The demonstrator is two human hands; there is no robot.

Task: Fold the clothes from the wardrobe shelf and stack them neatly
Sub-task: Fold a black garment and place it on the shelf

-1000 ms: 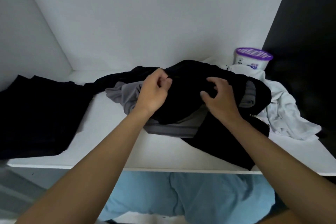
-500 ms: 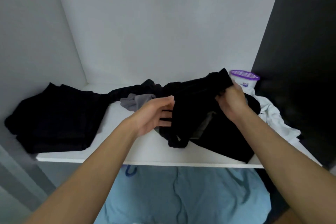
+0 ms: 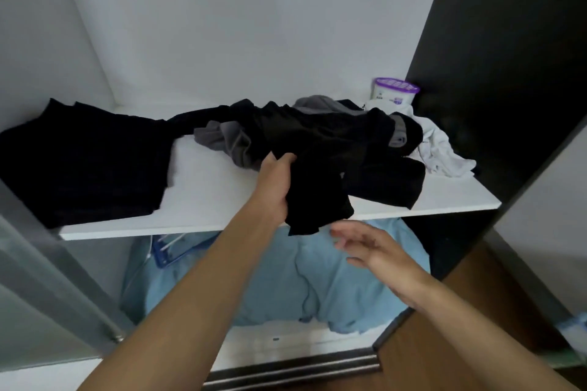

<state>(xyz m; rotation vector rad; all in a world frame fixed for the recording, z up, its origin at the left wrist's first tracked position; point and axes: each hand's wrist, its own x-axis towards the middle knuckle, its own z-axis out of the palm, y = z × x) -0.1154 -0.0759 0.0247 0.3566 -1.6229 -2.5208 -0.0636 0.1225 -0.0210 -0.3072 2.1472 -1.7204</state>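
Head view: the left hand (image 3: pixel 275 182) is closing around a bunched black garment (image 3: pixel 317 200), fingers wrapped into the cloth at its upper edge. The gripped part is hanging over the front edge of the white shelf (image 3: pixel 203 181), its lowest corner dangling just below the shelf lip. The rest of that dark cloth is running back up into the heap (image 3: pixel 333 136) lying across the middle and right of the shelf.

The right hand (image 3: pixel 374 249) is hovering below the shelf edge, just under and to the right of the dangling cloth. It is spread open with fingers loosely extended toward the left, holding nothing and not touching the garment.

In the heap, grey fabric (image 3: pixel 222 140) is showing at the left side and again near the back right. A crumpled white garment (image 3: pixel 441 149) is lying at the right end, touching the dark pile. Behind it, in the back right corner, a small white tub (image 3: pixel 394 94) with a purple perforated lid is standing upright.

At the left end of the shelf, a flatter black stack (image 3: pixel 85 159) is lying, joined to the heap by a strip of dark cloth along the back.

Below the shelf, light blue fabric (image 3: pixel 286 279) is filling the lower compartment, with a blue hanger (image 3: pixel 165 252) partly showing at its left.
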